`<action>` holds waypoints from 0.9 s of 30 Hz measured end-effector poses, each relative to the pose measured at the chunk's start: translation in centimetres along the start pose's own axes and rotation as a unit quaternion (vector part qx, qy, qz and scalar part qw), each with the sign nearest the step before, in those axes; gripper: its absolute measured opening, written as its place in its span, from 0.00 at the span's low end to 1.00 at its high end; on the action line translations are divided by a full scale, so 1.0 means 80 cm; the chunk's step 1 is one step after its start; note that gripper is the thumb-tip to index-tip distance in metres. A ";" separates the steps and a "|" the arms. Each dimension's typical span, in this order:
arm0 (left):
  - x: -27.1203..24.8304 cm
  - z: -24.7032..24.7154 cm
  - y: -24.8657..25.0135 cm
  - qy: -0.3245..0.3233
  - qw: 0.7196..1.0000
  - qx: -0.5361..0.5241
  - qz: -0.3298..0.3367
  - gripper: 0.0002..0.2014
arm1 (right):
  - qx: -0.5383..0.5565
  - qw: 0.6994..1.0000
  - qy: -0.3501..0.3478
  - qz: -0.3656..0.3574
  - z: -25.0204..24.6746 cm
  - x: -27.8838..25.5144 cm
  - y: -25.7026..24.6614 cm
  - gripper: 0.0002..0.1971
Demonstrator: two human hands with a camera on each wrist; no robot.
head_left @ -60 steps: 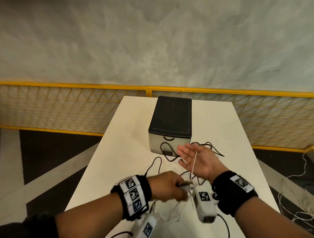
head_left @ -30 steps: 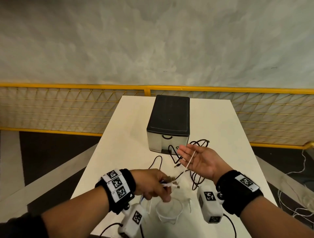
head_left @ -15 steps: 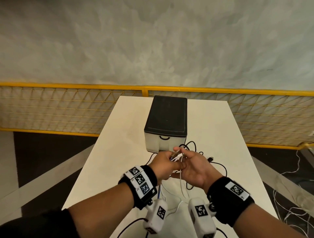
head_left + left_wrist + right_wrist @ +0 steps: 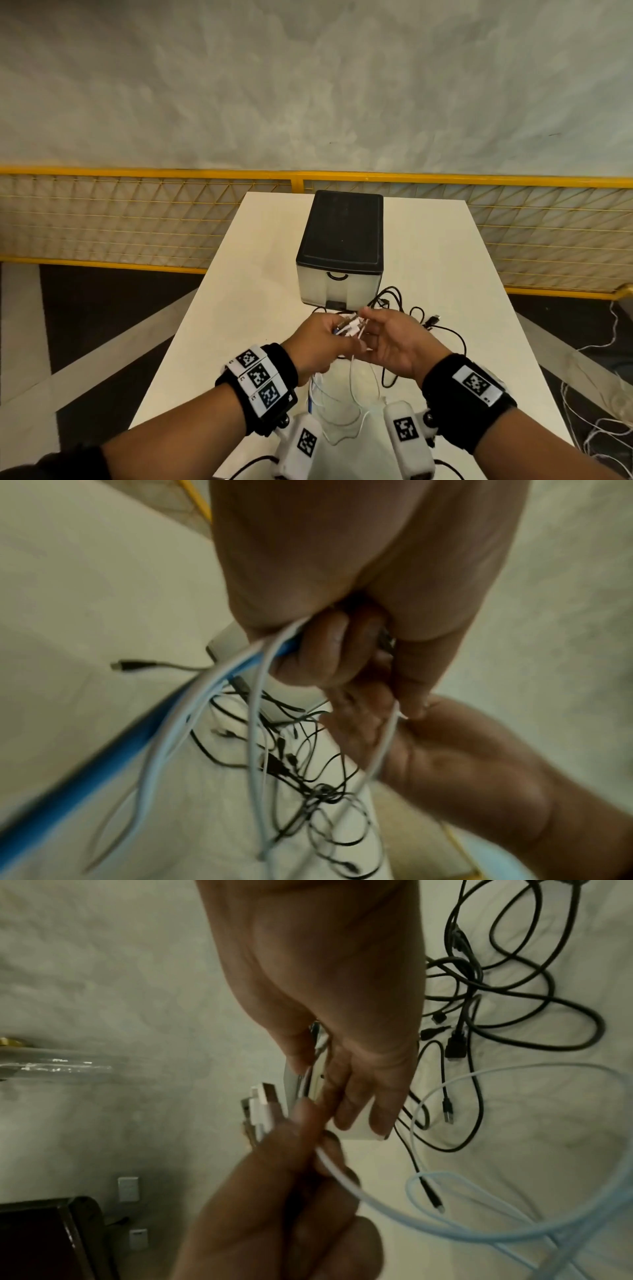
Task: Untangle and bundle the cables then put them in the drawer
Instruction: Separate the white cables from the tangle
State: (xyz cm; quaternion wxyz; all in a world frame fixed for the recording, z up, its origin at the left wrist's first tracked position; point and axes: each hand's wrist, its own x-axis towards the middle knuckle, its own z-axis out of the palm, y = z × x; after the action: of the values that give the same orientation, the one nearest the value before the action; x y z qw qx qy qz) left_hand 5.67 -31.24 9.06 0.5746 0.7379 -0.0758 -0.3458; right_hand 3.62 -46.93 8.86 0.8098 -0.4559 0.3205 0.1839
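The white cables are held in the air above the table, just in front of the drawer. Their plugs are gathered into one bunch, and this bunch is gripped by the left hand, whose fingers are curled closed around it. In the left wrist view a blue cable is seen to leave the same fist together with the white ones. The plug ends stick out past the left thumb, toward the right hand. From under the fist the loops of the white cables hang down to the table, between the two wrists.

The right hand is turned palm toward the left hand and its fingers are nearly straight. In the right wrist view its fingertips are seen at the plugs, and one thin white cable passes between the thumb and the first finger. Whether this cable is really pinched there cannot be told, because the spot is partly hidden and blurred.

The black cables are left on the table in a loose tangle, to the right of the drawer front and behind the right hand. The drawer is closed, and its handle faces the person.
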 end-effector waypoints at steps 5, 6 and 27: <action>-0.014 -0.005 -0.013 -0.102 0.992 0.058 -0.051 0.07 | -0.035 0.999 -0.041 -0.006 -0.006 -0.010 -0.004 0.07; -0.014 -0.008 -0.012 -0.091 0.994 0.042 -0.049 0.07 | -0.084 0.995 -0.049 -0.009 -0.007 -0.014 -0.003 0.07; -0.005 -0.043 0.035 0.050 0.989 -0.140 0.008 0.22 | -0.427 0.830 0.280 -0.227 -0.179 0.020 -0.062 0.13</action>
State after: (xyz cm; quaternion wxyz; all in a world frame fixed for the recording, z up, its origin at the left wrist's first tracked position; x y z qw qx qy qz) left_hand 8.24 -29.21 12.10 0.6782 0.6656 -0.0034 -0.3114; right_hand 2.69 -61.77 5.43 0.4294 -0.8477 0.3106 -0.0219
